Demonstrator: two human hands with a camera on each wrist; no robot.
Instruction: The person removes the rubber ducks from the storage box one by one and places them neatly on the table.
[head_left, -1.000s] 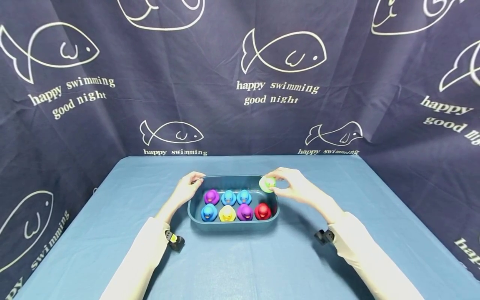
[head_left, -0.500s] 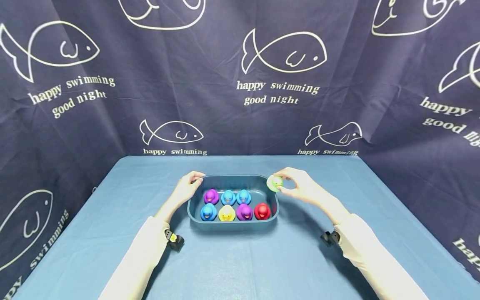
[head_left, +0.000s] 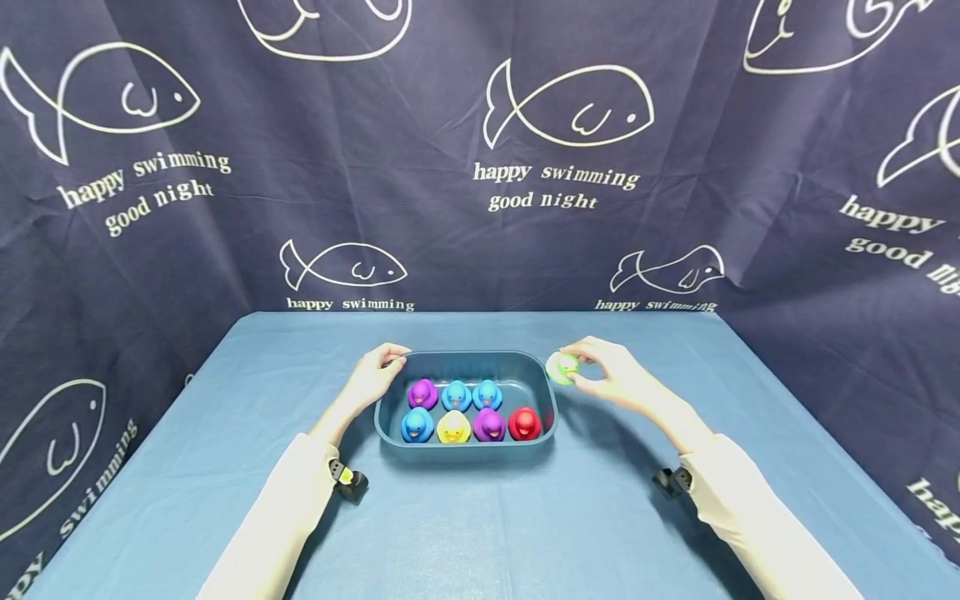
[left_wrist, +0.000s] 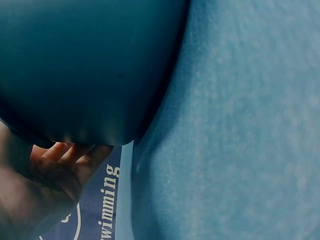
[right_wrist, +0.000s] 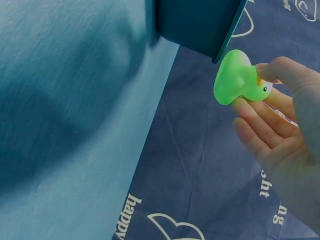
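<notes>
The green duck (head_left: 561,368) is just beside the tub's (head_left: 468,452) right end, its head pinched between the right hand's (head_left: 613,377) thumb and fingers; a light, sure pinch, clear of the rim, should suit it. The left hand (head_left: 375,374) grips the far left corner, best held steady.

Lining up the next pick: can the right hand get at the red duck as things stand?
Probably not straight away: the right hand pinches the green duck, so its fingers look taken. Otherwise the way seems free: the bin is open on top and nothing covers the red duck.
</notes>
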